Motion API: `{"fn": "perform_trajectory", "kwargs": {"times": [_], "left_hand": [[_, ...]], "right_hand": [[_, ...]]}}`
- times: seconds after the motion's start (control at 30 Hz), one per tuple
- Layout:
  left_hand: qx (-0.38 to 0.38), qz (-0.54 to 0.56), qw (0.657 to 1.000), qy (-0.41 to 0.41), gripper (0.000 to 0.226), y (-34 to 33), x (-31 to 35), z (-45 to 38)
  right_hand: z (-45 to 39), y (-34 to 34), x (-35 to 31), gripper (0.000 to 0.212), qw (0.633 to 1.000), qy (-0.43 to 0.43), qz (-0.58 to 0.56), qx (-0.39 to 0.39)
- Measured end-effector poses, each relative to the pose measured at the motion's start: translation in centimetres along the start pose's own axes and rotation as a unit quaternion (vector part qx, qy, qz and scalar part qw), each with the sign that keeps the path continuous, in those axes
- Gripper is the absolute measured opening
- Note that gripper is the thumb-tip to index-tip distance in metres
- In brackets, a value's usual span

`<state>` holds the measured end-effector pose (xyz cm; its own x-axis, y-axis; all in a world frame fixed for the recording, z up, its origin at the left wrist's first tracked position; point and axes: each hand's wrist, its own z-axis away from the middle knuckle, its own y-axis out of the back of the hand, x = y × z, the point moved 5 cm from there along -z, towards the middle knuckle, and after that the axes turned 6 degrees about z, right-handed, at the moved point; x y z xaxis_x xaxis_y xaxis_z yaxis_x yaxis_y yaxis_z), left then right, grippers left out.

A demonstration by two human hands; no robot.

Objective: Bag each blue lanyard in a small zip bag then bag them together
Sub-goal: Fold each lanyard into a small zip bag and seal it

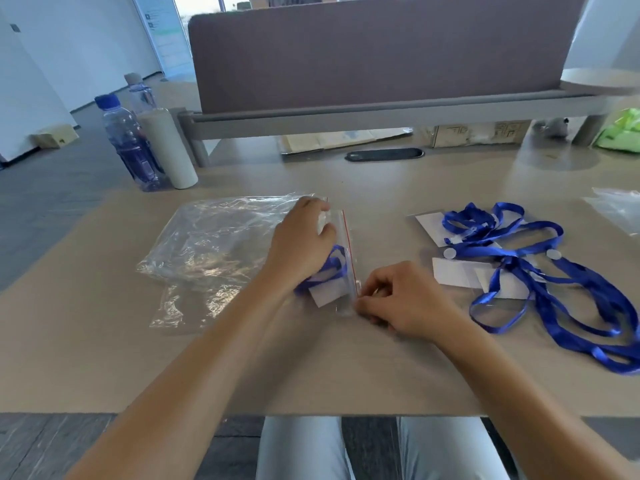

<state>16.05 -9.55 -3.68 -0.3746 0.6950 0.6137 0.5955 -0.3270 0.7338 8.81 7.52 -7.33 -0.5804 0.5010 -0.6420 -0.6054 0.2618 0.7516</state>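
A small zip bag (343, 271) with a red seal line lies mid-table, with a folded blue lanyard (332, 268) and its white card inside. My left hand (299, 242) presses down on the bag and grips its far end. My right hand (398, 299) pinches the near end of the seal strip. To the right, several loose blue lanyards (540, 271) with white cards lie tangled on the table. A large clear zip bag (214, 237) lies to the left, with a smaller clear bag (187, 306) partly under it.
Two water bottles (130, 143) and a white cylinder (171, 147) stand at the back left. A grey divider panel (377, 53) runs along the back. More clear bags (620, 209) lie at the right edge, and a green item (621, 131) at the far right.
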Motion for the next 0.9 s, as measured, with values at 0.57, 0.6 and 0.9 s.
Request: {"fn": "perform_trajectory", "kwargs": {"times": [0.57,0.6,0.9], "left_hand": [[0.064,0.155,0.986,0.013,0.012,1.0,1.1,-1.9],[0.073,0.173,0.982,0.013,0.012,1.3,1.4,-1.6],[0.131,0.319,0.939,0.010,0.016,5.5,7.3,-1.3]], "right_hand": [[3.5,3.0,1.6,0.003,0.940,-0.088,-0.243,0.224],[3.6,3.7,1.7,0.003,0.938,-0.082,-0.237,0.240],[5.3,12.8,0.9,0.011,0.904,0.003,-0.224,0.364]]}}
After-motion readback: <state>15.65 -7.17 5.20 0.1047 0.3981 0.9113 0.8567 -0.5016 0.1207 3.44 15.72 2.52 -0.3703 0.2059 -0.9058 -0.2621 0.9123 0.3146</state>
